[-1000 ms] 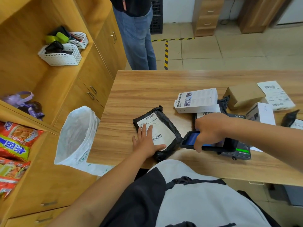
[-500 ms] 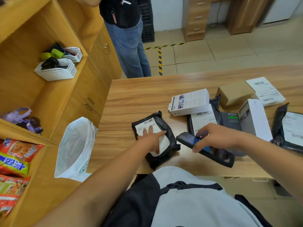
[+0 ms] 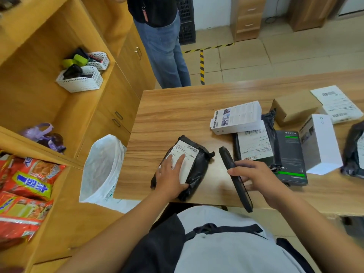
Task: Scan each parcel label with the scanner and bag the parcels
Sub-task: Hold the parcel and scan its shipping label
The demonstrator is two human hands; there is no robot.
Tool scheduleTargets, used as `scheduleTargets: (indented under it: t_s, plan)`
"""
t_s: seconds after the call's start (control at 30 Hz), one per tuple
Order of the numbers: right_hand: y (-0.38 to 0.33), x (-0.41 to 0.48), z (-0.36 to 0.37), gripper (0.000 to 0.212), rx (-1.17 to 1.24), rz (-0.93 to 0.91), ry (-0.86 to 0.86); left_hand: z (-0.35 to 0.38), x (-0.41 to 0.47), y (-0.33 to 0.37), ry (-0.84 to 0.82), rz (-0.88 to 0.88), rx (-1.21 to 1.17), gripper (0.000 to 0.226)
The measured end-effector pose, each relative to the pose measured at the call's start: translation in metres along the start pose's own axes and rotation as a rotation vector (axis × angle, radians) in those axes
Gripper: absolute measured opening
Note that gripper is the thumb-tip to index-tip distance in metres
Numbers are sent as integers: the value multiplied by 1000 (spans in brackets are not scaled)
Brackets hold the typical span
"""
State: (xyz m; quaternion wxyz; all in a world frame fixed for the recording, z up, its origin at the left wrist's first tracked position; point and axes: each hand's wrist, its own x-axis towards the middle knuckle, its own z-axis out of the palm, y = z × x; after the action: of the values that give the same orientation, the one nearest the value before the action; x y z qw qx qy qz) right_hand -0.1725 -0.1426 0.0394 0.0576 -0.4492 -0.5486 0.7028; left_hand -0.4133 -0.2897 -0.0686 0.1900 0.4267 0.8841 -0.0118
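On the table (image 3: 177, 107), near your edge, the parcel (image 3: 197, 166) lies close to the bag (image 3: 102, 166). Your left hand (image 3: 171, 178) lies flat on its label. Your right hand (image 3: 258, 176) grips the scanner (image 3: 226, 156). Fingers hiding the label could spoil the scan.

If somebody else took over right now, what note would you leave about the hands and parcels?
Left hand: flat on the black parcel at the front of the table.
Right hand: grips the scanner beside it.
White bag: open at the table's left end, contents hidden.
Done: nothing seen bagged.
Left: scan, if not done, and bag this parcel, then the other parcels on the right.
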Motion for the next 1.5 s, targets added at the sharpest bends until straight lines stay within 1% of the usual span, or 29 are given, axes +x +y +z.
scheduleTargets:
  t_s: [0.07,0.13,0.37,0.43,0.53,0.67,0.8,0.97,1.13,1.2,1.33,1.4,1.5]
  plan:
    - [2,1,9,30,20,0,-1,0,-2,-10,-27,-115,-50,122]
    - [3,2,19,19,56,-4,-16,-1,-3,-20,-66,-164,-96,126]
    - [-2,11,59,6,79,39,-36,-3,-11,-49,-79,-146,-95,123]
    - [-5,16,73,11,77,53,-28,-4,-13,-60,-65,-164,-96,120]
    - [-11,23,96,24,40,60,-21,-7,-16,-83,-12,-193,-109,116]
    - [-21,34,131,16,-22,73,13,-19,-13,-128,42,-256,-204,113]
    - [-37,44,168,18,-66,84,31,-39,-4,-189,127,-354,-344,110]
    - [-58,53,214,20,-87,70,38,-60,15,-275,216,-570,-465,111]
    - [-71,56,249,18,-92,50,62,-66,38,-347,214,-750,-564,109]
    - [-72,57,259,22,-91,45,82,-62,47,-368,214,-793,-608,107]
    - [-71,56,273,46,-81,38,142,-54,61,-391,183,-835,-631,105]
    - [-69,55,277,51,-62,35,169,-51,67,-396,164,-841,-617,105]
    - [-66,53,283,53,-34,38,202,-47,76,-400,147,-826,-613,107]
